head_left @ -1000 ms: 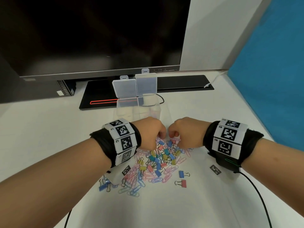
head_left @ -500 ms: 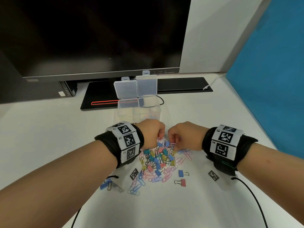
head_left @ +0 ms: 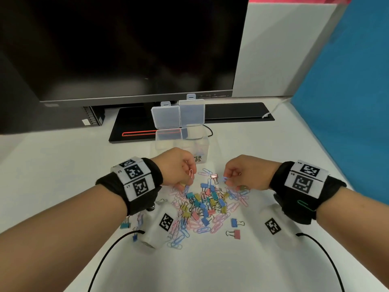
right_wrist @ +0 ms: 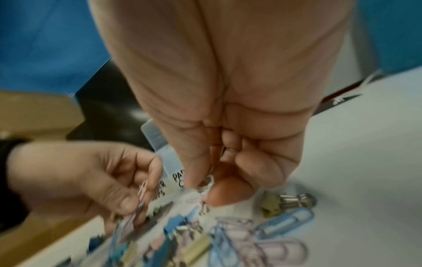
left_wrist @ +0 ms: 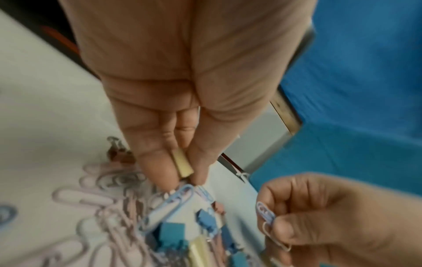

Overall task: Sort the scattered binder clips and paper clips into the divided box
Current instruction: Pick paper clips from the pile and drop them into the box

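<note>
A mixed pile of coloured binder clips and paper clips (head_left: 205,204) lies on the white table between my wrists. My left hand (head_left: 189,171) hovers over the pile's far left edge, pinching a pink paper clip (head_left: 191,173). In the left wrist view its lower fingers (left_wrist: 157,162) also hold a yellow binder clip (left_wrist: 182,165). My right hand (head_left: 226,179) is raised over the far right edge and pinches a blue paper clip (head_left: 224,179) plus a pale one (left_wrist: 276,238). The clear divided box (head_left: 162,142) stands just beyond the hands with both lids up.
A dark monitor (head_left: 126,49) and its black base (head_left: 130,131) stand behind the box. A blue partition (head_left: 347,102) borders the table on the right. Stray binder clips (head_left: 234,233) lie near the pile, and black cables (head_left: 105,260) trail from both wrists.
Both hands have lifted off the pile and drawn apart, each now with paper clips showing between its fingers. A second ago they were knuckle to knuckle on the clips.
</note>
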### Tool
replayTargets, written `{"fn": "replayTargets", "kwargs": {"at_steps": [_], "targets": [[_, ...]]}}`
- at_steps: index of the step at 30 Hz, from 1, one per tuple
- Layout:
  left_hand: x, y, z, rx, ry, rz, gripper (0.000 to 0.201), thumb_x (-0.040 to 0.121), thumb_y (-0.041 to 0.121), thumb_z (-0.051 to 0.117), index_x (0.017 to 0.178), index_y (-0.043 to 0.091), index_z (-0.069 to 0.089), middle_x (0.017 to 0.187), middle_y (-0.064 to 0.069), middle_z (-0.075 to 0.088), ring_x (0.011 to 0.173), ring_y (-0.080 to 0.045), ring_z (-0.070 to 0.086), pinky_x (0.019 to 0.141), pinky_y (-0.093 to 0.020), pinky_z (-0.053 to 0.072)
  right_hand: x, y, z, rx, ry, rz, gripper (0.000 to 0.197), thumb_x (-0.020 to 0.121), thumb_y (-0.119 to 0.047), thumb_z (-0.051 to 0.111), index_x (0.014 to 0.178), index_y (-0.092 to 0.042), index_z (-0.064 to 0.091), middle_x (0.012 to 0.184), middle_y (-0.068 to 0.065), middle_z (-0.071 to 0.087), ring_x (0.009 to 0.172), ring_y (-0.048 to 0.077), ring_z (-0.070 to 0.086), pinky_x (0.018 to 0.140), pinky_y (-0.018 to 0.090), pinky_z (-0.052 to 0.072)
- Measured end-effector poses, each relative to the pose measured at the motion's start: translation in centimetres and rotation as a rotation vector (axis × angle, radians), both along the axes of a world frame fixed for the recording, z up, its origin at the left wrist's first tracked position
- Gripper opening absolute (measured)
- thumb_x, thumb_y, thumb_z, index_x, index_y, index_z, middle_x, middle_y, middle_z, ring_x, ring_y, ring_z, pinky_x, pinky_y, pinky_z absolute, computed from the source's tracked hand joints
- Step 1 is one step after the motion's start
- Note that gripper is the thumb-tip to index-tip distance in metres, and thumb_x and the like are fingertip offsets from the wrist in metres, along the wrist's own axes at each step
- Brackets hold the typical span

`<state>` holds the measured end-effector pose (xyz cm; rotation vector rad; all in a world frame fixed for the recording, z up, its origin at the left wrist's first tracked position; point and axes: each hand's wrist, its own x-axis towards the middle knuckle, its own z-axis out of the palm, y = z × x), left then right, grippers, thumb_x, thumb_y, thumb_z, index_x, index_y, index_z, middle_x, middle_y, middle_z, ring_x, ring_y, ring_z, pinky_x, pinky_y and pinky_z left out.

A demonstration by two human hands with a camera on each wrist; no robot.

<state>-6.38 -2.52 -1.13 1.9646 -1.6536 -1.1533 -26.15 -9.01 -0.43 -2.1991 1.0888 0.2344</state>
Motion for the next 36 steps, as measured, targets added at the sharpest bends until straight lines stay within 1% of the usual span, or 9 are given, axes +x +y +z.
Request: {"fn": "replayTargets", "kwargs": {"at_steps": [4,6,15,20,25,28,30,33,36], "targets": [[0.7,0.9,0.0,0.040,0.198,0.144,0.020,0.078,-0.006,0.071,0.086,0.010,0.062,0.080,-0.009,0.065,0.067,-0.021,0.065,0.069,-0.033,0.061,-0.7,0.0,0.2,0.224,-0.153,-0.172,0.013,0.092,-0.010,0.058,0.079,-0.014,0.058,0.074,0.004,0.065,0.069,0.017,0.060,0.053,0.021,0.043],[0.9,1.2,0.0,0.045,0.242,0.181,0.019,0.078,-0.007,0.070,0.085,0.008,0.062,0.077,-0.008,0.066,0.063,-0.020,0.064,0.065,-0.029,0.059,-1.0,0.2,0.2,0.317,-0.249,-0.245,0.014,0.091,-0.007,0.058,0.078,-0.012,0.060,0.074,0.009,0.066,0.066,0.018,0.058,0.052,0.023,0.041],[3.1,3.4,-0.1,0.135,0.571,0.325,0.017,0.085,-0.011,0.060,0.087,0.006,0.060,0.082,-0.011,0.058,0.068,-0.019,0.058,0.071,-0.035,0.060,-2.0,1.2,-0.4,0.760,-0.637,-0.466,0.016,0.092,0.002,0.050,0.095,-0.002,0.065,0.064,-0.002,0.072,0.055,0.007,0.061,0.047,0.015,0.045],[3.8,4.3,0.0,0.297,0.793,0.463,0.024,0.091,-0.013,0.043,0.078,0.005,0.052,0.070,-0.012,0.065,0.055,-0.019,0.060,0.056,-0.028,0.052,-1.6,1.8,-0.9,0.876,-0.774,-0.613,0.021,0.090,0.009,0.045,0.086,-0.003,0.062,0.069,0.008,0.060,0.057,0.013,0.056,0.048,0.019,0.049],[4.6,4.9,0.2,0.454,0.883,0.553,0.015,0.079,0.000,0.033,0.072,0.007,0.045,0.061,-0.009,0.045,0.050,-0.018,0.033,0.046,-0.024,0.038,-0.4,2.9,-0.6,0.863,-0.637,-0.545,0.028,0.093,-0.014,0.052,0.066,-0.011,0.056,0.062,0.001,0.040,0.049,0.010,0.035,0.041,0.018,0.034],[4.5,5.4,0.5,0.474,0.753,0.474,0.026,0.090,0.018,0.048,0.065,0.010,0.045,0.057,-0.003,0.040,0.041,-0.012,0.028,0.032,-0.016,0.029,0.6,4.3,-0.1,0.601,-0.390,-0.382,0.031,0.099,-0.013,0.043,0.071,-0.010,0.053,0.058,-0.001,0.032,0.045,0.009,0.027,0.040,0.018,0.025],[4.3,5.9,0.6,0.380,0.420,0.305,0.032,0.091,0.028,0.057,0.065,0.014,0.047,0.054,0.002,0.040,0.041,-0.009,0.028,0.035,-0.017,0.024,1.6,5.5,0.2,0.264,-0.160,-0.148,0.030,0.098,-0.011,0.038,0.078,-0.010,0.060,0.065,-0.001,0.044,0.050,0.011,0.036,0.043,0.017,0.032],[3.4,7.3,0.8,0.127,-0.122,-0.018,0.023,0.080,0.036,0.072,0.074,0.017,0.060,0.062,0.011,0.055,0.054,-0.005,0.046,0.050,-0.019,0.034,3.2,7.0,0.2,-0.125,-0.006,0.137,0.026,0.096,-0.014,0.039,0.095,-0.007,0.064,0.096,0.005,0.063,0.080,0.019,0.056,0.069,0.024,0.045],[2.6,8.6,0.7,0.019,-0.276,-0.174,0.022,0.073,0.033,0.079,0.085,0.020,0.065,0.057,0.011,0.051,0.045,0.001,0.045,0.049,-0.014,0.035,5.0,8.2,0.4,-0.195,-0.031,0.250,0.012,0.094,-0.026,0.051,0.093,-0.015,0.057,0.079,-0.008,0.055,0.068,0.009,0.050,0.058,0.019,0.037]]}}
